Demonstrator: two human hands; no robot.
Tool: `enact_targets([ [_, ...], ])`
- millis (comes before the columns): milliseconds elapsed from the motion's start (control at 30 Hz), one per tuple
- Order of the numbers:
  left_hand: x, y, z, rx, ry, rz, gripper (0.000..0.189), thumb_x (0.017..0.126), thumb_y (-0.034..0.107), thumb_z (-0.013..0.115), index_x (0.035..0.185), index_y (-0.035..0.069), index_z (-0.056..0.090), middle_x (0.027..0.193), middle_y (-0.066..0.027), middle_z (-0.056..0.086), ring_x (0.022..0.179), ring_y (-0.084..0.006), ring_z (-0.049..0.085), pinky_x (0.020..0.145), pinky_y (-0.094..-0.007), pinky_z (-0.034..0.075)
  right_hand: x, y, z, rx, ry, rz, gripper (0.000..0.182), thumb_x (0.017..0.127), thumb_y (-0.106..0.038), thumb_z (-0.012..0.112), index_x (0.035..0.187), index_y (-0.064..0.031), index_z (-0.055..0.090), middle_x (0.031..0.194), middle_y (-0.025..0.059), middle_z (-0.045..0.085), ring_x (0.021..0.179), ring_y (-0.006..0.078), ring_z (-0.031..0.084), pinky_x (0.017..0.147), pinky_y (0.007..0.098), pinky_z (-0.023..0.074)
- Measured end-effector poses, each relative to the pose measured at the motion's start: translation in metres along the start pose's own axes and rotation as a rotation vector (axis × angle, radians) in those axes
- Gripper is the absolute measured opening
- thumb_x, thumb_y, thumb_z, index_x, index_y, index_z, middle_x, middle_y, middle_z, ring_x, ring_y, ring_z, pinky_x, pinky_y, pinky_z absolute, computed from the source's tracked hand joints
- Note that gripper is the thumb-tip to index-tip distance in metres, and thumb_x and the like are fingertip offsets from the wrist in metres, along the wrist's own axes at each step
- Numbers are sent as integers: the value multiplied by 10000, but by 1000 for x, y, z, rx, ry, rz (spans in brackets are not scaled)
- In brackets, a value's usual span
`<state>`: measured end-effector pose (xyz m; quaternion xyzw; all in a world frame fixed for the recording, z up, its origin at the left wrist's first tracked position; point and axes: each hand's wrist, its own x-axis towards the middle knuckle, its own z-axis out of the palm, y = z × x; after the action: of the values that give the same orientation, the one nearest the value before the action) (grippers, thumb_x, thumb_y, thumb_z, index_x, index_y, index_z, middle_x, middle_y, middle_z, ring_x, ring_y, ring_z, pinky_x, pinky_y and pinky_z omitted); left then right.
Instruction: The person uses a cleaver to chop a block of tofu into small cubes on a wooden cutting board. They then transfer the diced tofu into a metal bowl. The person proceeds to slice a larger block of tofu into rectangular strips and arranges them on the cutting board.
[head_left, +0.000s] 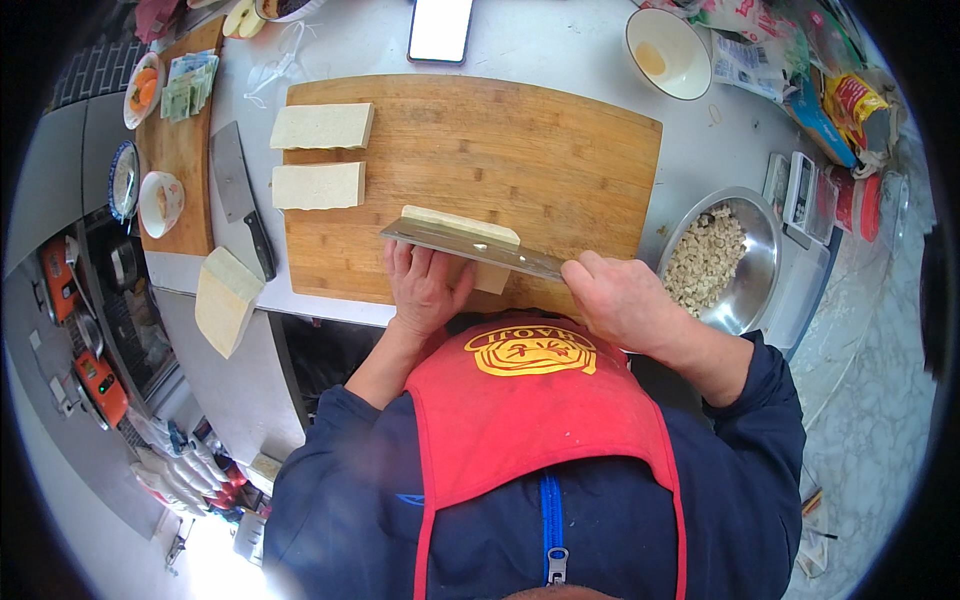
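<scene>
My right hand (619, 300) grips the handle end of a cleaver (472, 247) held slantwise over the near part of a wooden cutting board (510, 150). Beyond the blade lies a pale strip of what looks like firm tofu (461, 222). On the near side, my left hand (427, 289) holds the tofu block (493, 279), its fingertips close to the blade; hand and blade hide much of that block. Two pale slabs, an upper one (322, 126) and a lower one (319, 185), rest at the board's left edge, slightly overhanging it.
Right of the board stands a steel bowl (761, 277) of small pale cubes. A white bowl (682, 45) and a phone (440, 30) are at the back. To the left lie a second cleaver (238, 176), another slab (227, 300) overhanging the table edge, and a smaller board (176, 161) with bowls.
</scene>
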<state>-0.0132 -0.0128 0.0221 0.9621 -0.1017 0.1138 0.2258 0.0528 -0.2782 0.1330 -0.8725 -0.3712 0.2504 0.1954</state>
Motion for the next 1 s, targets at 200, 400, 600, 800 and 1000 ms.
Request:
enact_targets([
  [200,-1,-2,2,-35,-1,-28,354,699,283,768,984,96,672,1110,-102,576,1129,-344,479,1002,-529,345,10,0,-3,22,-14,-22,123,810,-88,564,895,-24,501,785,152,565,664,336,636,543,433,523],
  [400,1,-3,2,-51,8,-11,369,684,276,775,984,91,667,1104,-104,576,1112,-354,490,996,-530,352,14,-1,-7,-2,-99,29,123,820,-83,568,893,-14,496,782,159,583,663,342,648,546,436,528],
  [600,3,-3,0,-50,16,-16,399,673,252,779,1009,74,658,1110,-107,580,1131,-351,495,1000,-532,366,33,1,-1,0,-122,28,150,790,-50,564,898,-7,469,773,165,562,664,367,622,553,450,507],
  [800,4,-4,2,-73,41,-1,415,684,249,772,1039,71,652,1135,-101,595,1130,-342,517,1033,-530,349,51,3,13,2,-183,85,125,850,-86,542,935,-1,506,820,196,626,717,377,669,581,458,536],
  [1000,3,-3,-2,-87,42,10,425,696,231,765,1071,73,644,1153,-93,596,1138,-313,524,1055,-526,337,54,20,42,3,-103,65,127,865,-109,543,934,-7,512,827,195,623,738,382,660,606,472,528],
])
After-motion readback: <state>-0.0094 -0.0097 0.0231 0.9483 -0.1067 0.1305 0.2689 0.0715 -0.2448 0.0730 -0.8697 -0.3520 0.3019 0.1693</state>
